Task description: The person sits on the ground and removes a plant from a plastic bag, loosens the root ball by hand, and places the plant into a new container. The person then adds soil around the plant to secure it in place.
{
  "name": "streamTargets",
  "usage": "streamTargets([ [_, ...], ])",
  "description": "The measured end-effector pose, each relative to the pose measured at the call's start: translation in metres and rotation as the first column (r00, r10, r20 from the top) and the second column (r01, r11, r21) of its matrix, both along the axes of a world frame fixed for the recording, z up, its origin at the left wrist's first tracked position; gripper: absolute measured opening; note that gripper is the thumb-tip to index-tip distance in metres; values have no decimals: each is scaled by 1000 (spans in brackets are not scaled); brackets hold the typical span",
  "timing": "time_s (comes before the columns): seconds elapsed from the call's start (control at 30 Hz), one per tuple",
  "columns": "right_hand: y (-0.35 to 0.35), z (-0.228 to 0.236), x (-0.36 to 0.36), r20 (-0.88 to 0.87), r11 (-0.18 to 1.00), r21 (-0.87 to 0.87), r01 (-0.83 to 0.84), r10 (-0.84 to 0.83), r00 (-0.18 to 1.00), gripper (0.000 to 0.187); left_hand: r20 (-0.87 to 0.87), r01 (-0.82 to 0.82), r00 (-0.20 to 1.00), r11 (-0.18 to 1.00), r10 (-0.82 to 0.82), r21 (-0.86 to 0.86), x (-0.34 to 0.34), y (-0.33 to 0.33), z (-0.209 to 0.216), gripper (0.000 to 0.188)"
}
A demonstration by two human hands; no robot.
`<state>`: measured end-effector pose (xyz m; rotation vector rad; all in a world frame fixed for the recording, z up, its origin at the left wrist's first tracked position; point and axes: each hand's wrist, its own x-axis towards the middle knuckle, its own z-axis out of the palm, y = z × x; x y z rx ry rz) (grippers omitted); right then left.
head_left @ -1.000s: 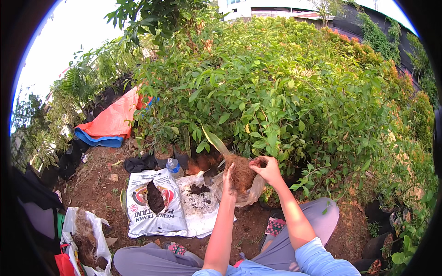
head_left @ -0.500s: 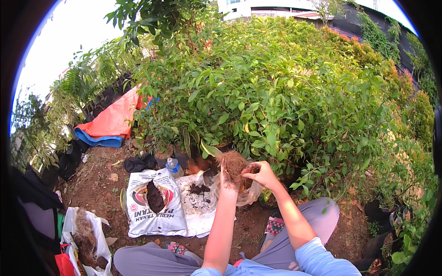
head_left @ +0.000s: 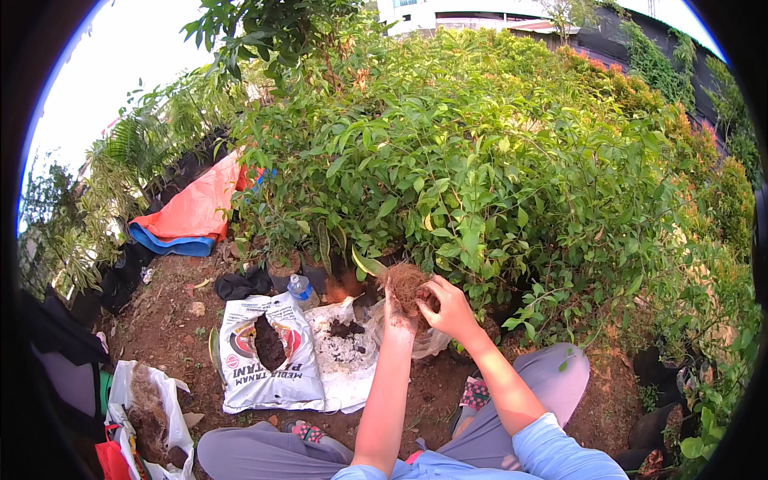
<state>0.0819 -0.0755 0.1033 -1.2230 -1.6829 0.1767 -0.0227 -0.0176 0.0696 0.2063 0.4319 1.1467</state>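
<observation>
A ball of brown coconut-like fibre [head_left: 408, 280] is held up in front of me, over the white sheet and a clear plastic bag. My left hand [head_left: 395, 312] cups it from the left and below, its palm and wrist smeared with soil. Fingers of my right hand [head_left: 450, 310] curl against the ball's right side, pinching the fibre. At the ball's upper left, a thick green leaf with a pale yellow edge [head_left: 368, 263] sticks out. The clear plastic bag [head_left: 432, 340], partly hidden by my forearms, lies on the ground behind my hands.
An open potting-soil bag [head_left: 272, 392] lies left of a soil-strewn white sheet [head_left: 346, 372]; a water bottle [head_left: 302, 291] stands behind. A white bag of fibre [head_left: 172, 416] is at lower left. Dense leafy plants [head_left: 496, 176] rise ahead; an orange tarp [head_left: 192, 204] lies far left.
My right hand has moved left and slightly up, from just beside the fibre ball onto its right side. The left hand and ball stay nearly in place.
</observation>
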Motion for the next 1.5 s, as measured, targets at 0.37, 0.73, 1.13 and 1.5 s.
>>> streamTargets([
  [0.37, -1, -5, 5, 286, 993, 89, 71, -94, 954, 25, 170, 48, 983, 989, -72, 140, 0, 4, -7, 40],
  [0.73, 2, 11, 26, 112, 874, -484, -47, 115, 987, 15, -421, -103, 878, 949, 227, 296, -8, 2, -32, 45],
  [1.13, 7, -4, 2, -16, 945, -99, 311, -314, 949, 29, -688, 257, 561, 693, 460, 673, 7, -34, -44, 64],
  [1.5, 29, -28, 31, -496, 948, -271, 165, -284, 820, 12, -673, 235, 568, 691, 473, 684, 8, -34, -62, 64],
])
